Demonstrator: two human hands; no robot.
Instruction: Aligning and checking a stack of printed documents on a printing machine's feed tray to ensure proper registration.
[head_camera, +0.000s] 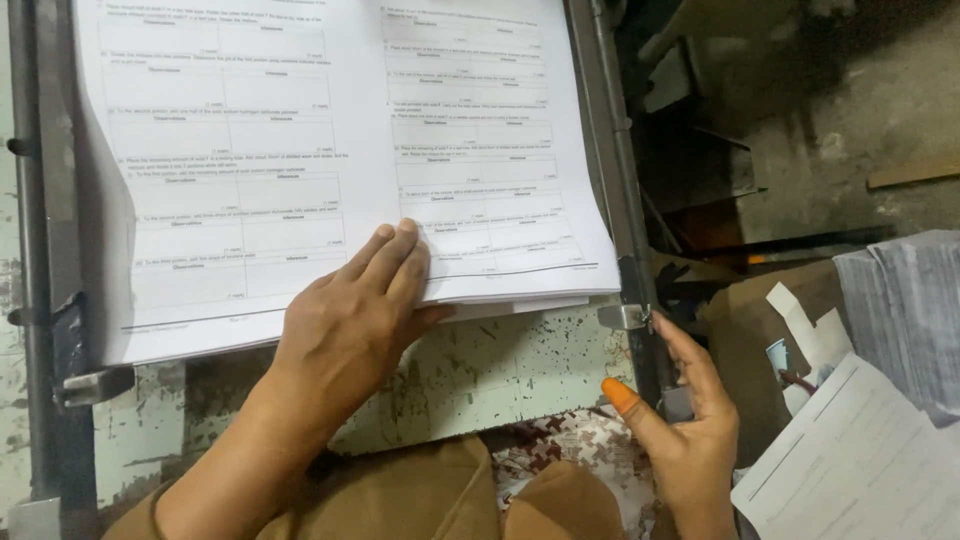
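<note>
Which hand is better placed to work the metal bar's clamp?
Right hand, probably: it is open beside the metal clamp on the bar, while the left hand presses flat on the printed sheets.

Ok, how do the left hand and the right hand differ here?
The left hand lies palm down, fingers flat on the paper stack; the right hand is palm up beside the metal rail, off the paper. The right thumb has an orange tip; the left shows none. Both are bare.
</note>
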